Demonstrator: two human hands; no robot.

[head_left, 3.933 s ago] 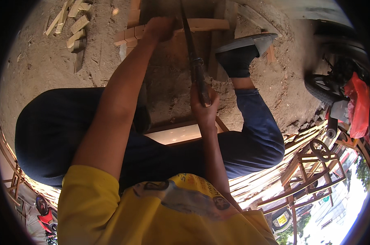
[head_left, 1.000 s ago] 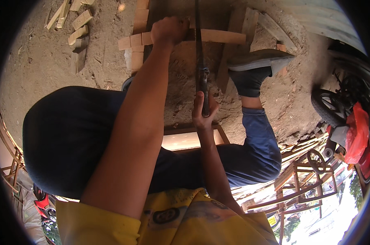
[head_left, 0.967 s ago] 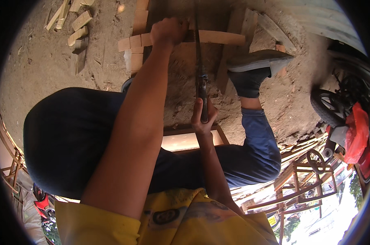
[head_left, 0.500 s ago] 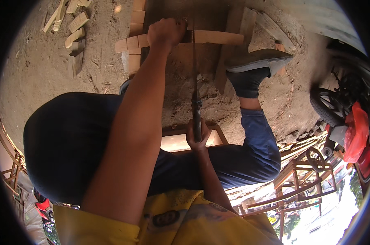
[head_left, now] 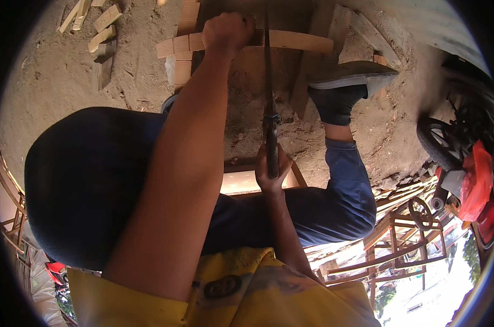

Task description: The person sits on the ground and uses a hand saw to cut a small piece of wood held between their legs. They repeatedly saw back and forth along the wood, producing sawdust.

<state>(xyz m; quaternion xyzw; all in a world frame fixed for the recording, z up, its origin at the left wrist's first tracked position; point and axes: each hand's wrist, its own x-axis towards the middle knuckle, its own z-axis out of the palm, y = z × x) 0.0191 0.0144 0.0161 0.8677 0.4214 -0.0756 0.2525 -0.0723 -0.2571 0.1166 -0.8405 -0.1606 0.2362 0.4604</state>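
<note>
Right-hand fingers (head_left: 262,163) wrap the handsaw handle (head_left: 272,155) nearside of the curved wooden slat (head_left: 299,40), left-hand fingers (head_left: 247,25) curled tight over the slat, blade (head_left: 267,87) crossing it just right of them; I'd keep strokes square to the slat, left-hand pressure firm.

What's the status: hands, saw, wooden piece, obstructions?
Left hand on curved wooden piece, grip detail hidden; right hand gripping saw. Blade crosses piece close beside left hand, contact unclear. Right shoe near piece's right end, clear of blade.
</note>
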